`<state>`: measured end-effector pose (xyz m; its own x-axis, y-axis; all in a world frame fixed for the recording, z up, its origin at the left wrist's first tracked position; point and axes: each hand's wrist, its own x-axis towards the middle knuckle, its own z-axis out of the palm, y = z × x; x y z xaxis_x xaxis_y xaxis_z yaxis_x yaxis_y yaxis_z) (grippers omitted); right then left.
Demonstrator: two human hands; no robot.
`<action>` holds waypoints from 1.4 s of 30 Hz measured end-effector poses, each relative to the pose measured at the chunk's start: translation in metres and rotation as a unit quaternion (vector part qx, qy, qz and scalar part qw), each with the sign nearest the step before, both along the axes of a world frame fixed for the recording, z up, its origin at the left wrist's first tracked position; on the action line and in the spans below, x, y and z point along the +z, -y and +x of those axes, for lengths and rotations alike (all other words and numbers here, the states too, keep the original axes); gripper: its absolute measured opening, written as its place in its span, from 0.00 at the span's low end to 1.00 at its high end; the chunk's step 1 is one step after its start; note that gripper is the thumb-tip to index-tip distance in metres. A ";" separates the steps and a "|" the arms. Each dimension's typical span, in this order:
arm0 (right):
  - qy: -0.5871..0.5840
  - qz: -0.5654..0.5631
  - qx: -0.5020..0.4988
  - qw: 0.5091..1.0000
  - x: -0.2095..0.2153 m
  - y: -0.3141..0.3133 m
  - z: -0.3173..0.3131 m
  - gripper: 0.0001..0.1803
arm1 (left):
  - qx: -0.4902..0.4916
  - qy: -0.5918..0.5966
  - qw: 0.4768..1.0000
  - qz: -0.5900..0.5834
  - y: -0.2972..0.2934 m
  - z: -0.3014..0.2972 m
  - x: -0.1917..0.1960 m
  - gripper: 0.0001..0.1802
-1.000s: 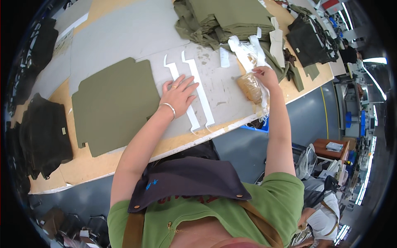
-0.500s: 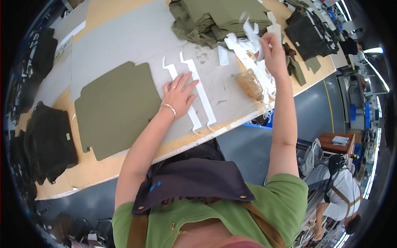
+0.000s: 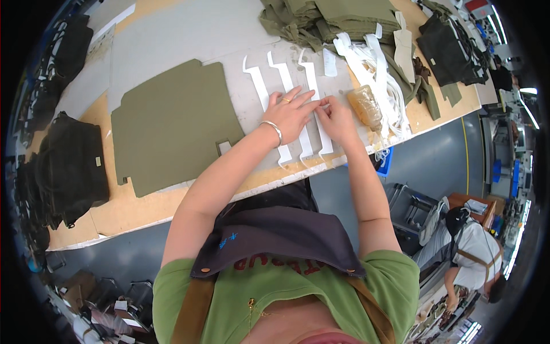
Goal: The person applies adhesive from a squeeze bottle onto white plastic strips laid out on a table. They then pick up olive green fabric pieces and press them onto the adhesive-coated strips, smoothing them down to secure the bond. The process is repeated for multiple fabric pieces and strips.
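Three narrow white strips with hooked ends lie side by side on the grey table surface: a left strip (image 3: pixel 258 86), a middle strip (image 3: pixel 281 67) and a right strip (image 3: pixel 310 71). My left hand (image 3: pixel 289 119) rests across the middle one with fingers spread, its fingertips reaching the right strip. At the right strip's edge my right hand (image 3: pixel 339 121) has thumb and forefinger pinched together on it, close to my left fingertips. To the left of the strips a flat olive-green fabric panel (image 3: pixel 177 123) is spread out.
Right of my hands are a tape-wrapped brown block (image 3: pixel 364 107) and a heap of white strips (image 3: pixel 389 86). Stacked olive fabric (image 3: pixel 355 23) sits at the far side. Dark bags (image 3: pixel 71 166) stand at the left, another dark bag (image 3: pixel 450 49) at far right. A person (image 3: pixel 478 252) works at right.
My right hand has come from the white heap to the table in front of me, bringing a third strip beside the other two. My left hand has shifted right across the strips.
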<state>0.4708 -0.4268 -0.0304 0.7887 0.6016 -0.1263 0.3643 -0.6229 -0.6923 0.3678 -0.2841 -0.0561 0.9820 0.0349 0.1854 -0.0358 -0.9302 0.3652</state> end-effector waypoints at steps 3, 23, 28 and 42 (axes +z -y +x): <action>0.130 -0.091 0.035 0.987 0.028 0.016 0.007 0.13 | 0.006 -0.069 0.997 0.043 0.003 0.003 0.000 0.23; -0.185 0.263 -0.061 0.945 0.053 0.084 0.090 0.28 | 0.169 -0.015 0.985 -0.008 -0.081 -0.057 0.026 0.25; -0.326 0.506 -0.076 0.795 0.022 0.016 0.069 0.25 | 0.170 -0.023 0.984 0.039 -0.103 -0.036 0.010 0.24; -0.436 0.506 0.078 0.740 -0.013 -0.091 0.075 0.20 | 0.159 -0.021 0.987 -0.020 -0.115 -0.041 0.000 0.22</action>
